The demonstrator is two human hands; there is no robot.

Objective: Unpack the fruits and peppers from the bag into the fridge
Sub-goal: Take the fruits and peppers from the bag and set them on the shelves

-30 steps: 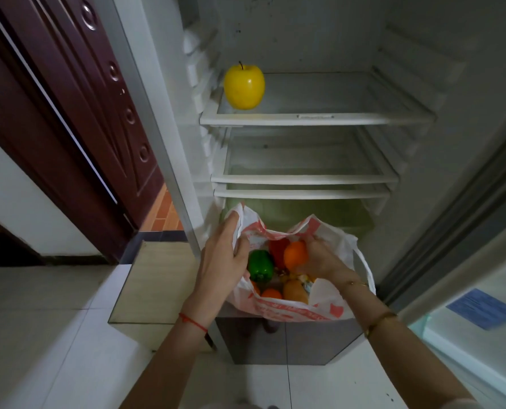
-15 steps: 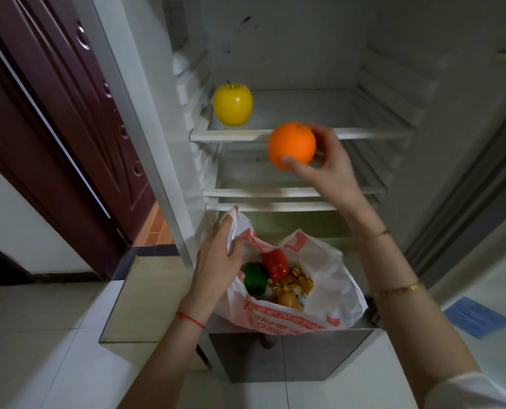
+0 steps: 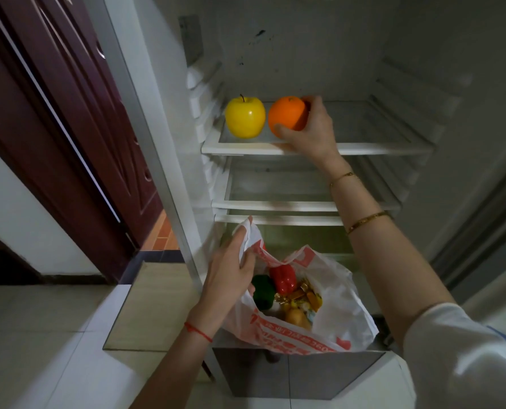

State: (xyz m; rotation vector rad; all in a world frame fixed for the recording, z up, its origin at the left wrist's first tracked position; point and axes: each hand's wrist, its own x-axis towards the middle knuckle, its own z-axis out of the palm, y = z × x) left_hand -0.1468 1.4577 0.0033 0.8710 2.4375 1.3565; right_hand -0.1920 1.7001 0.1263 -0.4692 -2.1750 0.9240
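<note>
My right hand [image 3: 312, 129] grips an orange [image 3: 285, 116] that rests on the top fridge shelf [image 3: 378, 147], right beside a yellow apple [image 3: 245, 117]. Lower down, my left hand [image 3: 231, 274] pinches the left rim of a white and red plastic bag [image 3: 340, 314] and holds it open. Inside the bag lie a green pepper [image 3: 263, 291], a red pepper [image 3: 282, 277], a brownish-orange fruit [image 3: 296, 317] and several wrapped sweets [image 3: 303, 298]. The bag sits on the lower edge of the open fridge.
Two more glass shelves [image 3: 275, 205] sit below the top one, with a greenish drawer [image 3: 299, 237] behind the bag. A dark red wooden door [image 3: 68, 113] stands at left. The open fridge door's edge [image 3: 482, 225] is at right. Pale floor tiles [image 3: 39, 349] lie below.
My right hand took the orange out of the bag, raised it and set it on the top shelf next to the apple. My left hand kept hold of the bag rim.
</note>
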